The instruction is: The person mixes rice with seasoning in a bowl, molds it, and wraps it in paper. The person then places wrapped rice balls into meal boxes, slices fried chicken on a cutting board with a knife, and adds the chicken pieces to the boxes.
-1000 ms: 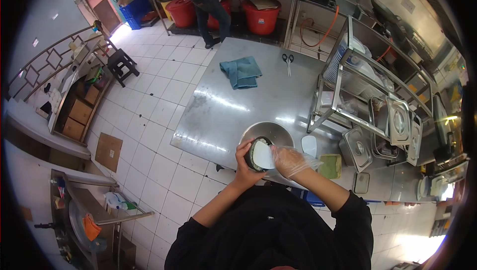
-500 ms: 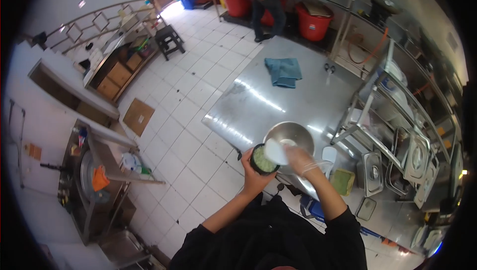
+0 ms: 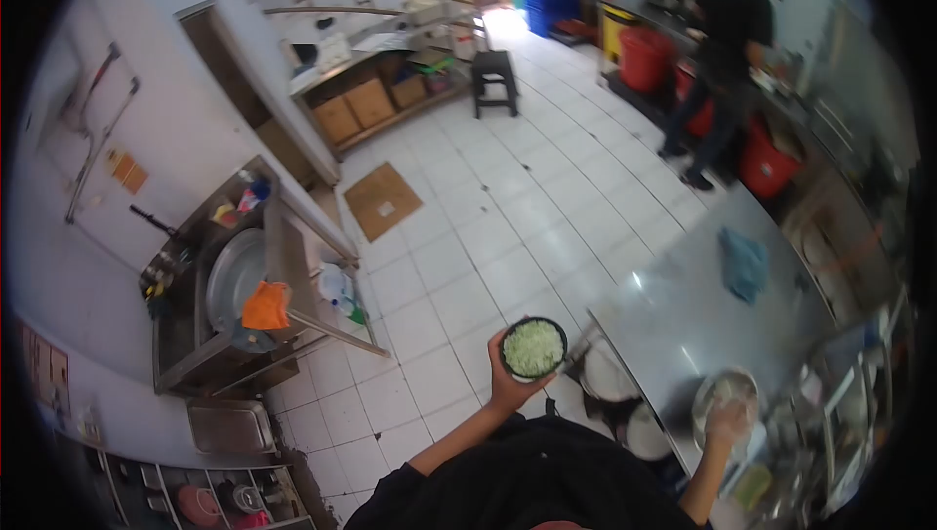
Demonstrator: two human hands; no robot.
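My left hand is wrapped around a black bowl, held out over the floor to the left of the steel table. Finely chopped pale green vegetable fills it close to the rim. Over at the right, my right hand reaches into a metal mixing bowl on the table. Motion smears its fingers, so whether they hold anything cannot be made out. The inside of the mixing bowl is blurred too.
A blue cloth lies on the steel table. Another person stands at the back counter beside red bins. At left is a sink with a large round pan and an orange cloth. A black stool stands farther back.
The view has swung left. My right hand has moved away from the black bowl into the mixing bowl; the white cup it held is no longer distinguishable. My left hand keeps the black bowl.
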